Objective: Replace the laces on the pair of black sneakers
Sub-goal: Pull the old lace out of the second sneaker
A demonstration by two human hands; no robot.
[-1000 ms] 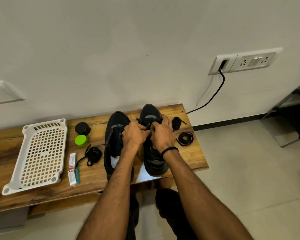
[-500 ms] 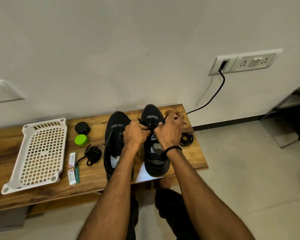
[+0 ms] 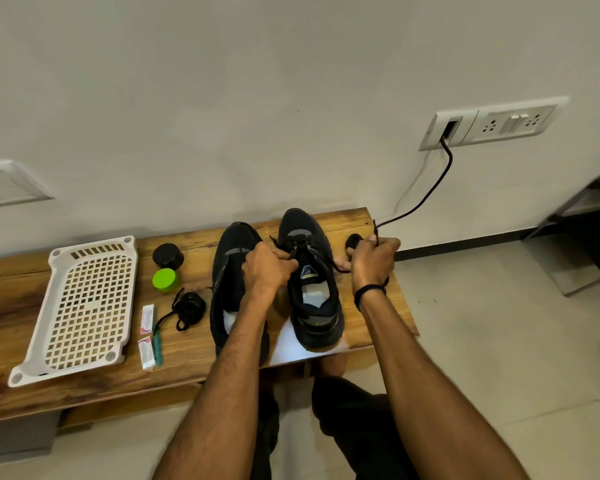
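Black lace [image 3: 329, 264] now drawn out rightward by the right hand [image 3: 373, 259].

Two black sneakers [image 3: 305, 306]; one white perforated plastic tray [image 3: 87, 306], lower left; one black round tub [image 3: 167, 256]; one green round tub [image 3: 165, 279]; two white sachets [image 3: 147, 318].

Single view: a wide-angle camera worn on the head, facing forward and steeply down at the wooden tabletop [image 3: 11, 299] from close by its near edge. The sneakers [image 3: 316, 327] on the tabletop sit mid-frame. The wall [image 3: 222, 98] rises behind the tabletop, the floor [image 3: 499, 341] lies to its right, and the forearms [image 3: 229, 375] cross its near edge.
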